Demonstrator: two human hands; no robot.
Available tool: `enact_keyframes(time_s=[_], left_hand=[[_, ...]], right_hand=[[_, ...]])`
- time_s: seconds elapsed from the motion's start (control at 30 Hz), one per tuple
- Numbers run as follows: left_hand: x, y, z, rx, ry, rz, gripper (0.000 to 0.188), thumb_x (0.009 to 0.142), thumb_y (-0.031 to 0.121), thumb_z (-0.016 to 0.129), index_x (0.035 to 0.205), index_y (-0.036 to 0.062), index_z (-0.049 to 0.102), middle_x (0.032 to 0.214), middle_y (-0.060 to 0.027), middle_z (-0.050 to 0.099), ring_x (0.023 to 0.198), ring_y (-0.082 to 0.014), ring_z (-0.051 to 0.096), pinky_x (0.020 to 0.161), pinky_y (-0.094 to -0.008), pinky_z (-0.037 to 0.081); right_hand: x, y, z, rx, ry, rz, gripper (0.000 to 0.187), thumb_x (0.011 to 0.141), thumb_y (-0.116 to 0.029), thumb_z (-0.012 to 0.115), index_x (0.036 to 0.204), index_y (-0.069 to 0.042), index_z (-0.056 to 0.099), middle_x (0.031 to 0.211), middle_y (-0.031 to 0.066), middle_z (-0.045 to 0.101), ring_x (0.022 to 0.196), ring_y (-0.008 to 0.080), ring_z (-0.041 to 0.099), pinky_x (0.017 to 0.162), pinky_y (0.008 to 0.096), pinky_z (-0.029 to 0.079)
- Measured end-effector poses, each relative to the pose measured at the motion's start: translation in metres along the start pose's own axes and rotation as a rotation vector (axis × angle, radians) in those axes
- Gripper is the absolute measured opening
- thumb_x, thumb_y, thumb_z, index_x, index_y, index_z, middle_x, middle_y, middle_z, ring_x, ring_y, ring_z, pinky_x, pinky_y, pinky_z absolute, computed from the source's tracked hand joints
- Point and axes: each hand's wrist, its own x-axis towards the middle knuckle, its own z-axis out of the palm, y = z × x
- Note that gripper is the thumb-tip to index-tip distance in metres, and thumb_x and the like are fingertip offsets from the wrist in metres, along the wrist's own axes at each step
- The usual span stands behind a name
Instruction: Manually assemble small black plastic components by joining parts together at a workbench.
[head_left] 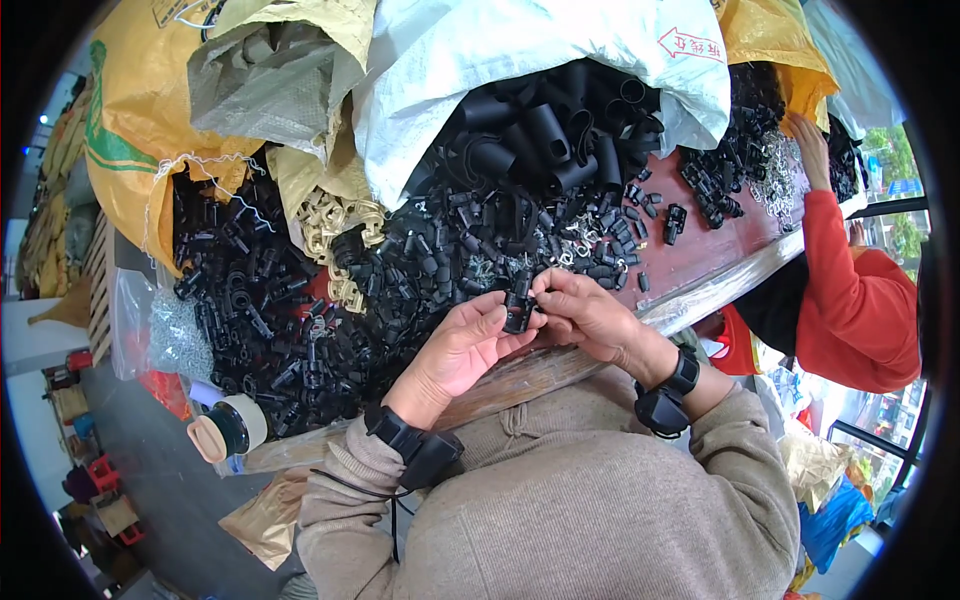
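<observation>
Over the table's near edge, my left hand [466,345] grips a small black plastic part [517,314] between thumb and fingers. My right hand [592,317] is closed in a pinch at the part's right side. Whatever small piece those right fingertips might hold is too small to make out. Just beyond both hands lies a heap of small black plastic parts [425,255]. Small shiny metal pieces [580,240] are scattered in that heap.
A white woven sack [430,90] spills black tubes [545,135]. Left are a yellow sack [135,130], gold-coloured parts [330,225], a bag of clear pieces [180,335] and a jar [235,425]. A co-worker in a red sleeve [835,270] reaches in from the right.
</observation>
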Motion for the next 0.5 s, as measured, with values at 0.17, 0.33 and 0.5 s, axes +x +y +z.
enact_keyframes(time_s=[0.17, 0.33, 0.5], left_hand=[[0.001, 0.001, 0.002, -0.025, 0.034, -0.026, 0.028, 0.082, 0.013, 0.052, 0.106, -0.0017, 0.049, 0.098, -0.0114, 0.056, 0.093, -0.0203, 0.054, 0.088, -0.0332, 0.041], [-0.001, 0.000, 0.003, 0.064, 0.066, -0.080, 0.034, 0.081, 0.015, 0.054, 0.108, -0.0037, 0.047, 0.097, -0.0156, 0.057, 0.094, -0.0243, 0.055, 0.085, -0.0348, 0.043], [-0.002, 0.002, 0.006, 0.117, 0.047, -0.119, 0.033, 0.080, 0.014, 0.055, 0.107, -0.0034, 0.048, 0.097, -0.0156, 0.057, 0.093, -0.0241, 0.055, 0.084, -0.0338, 0.044]], right_hand=[[-0.001, 0.000, 0.004, -0.039, 0.054, 0.061, 0.010, 0.085, -0.013, 0.047, 0.091, -0.005, 0.044, 0.062, -0.0013, 0.045, 0.045, 0.0024, 0.033, 0.038, 0.0152, 0.024], [-0.003, 0.001, -0.006, -0.023, 0.006, 0.074, 0.008, 0.085, -0.011, 0.045, 0.090, -0.005, 0.044, 0.061, -0.0009, 0.045, 0.045, 0.0030, 0.034, 0.038, 0.0158, 0.024], [-0.007, -0.004, -0.002, 0.144, -0.010, 0.149, 0.005, 0.085, -0.009, 0.043, 0.088, -0.005, 0.044, 0.059, -0.0015, 0.042, 0.045, 0.0037, 0.033, 0.037, 0.0162, 0.022]])
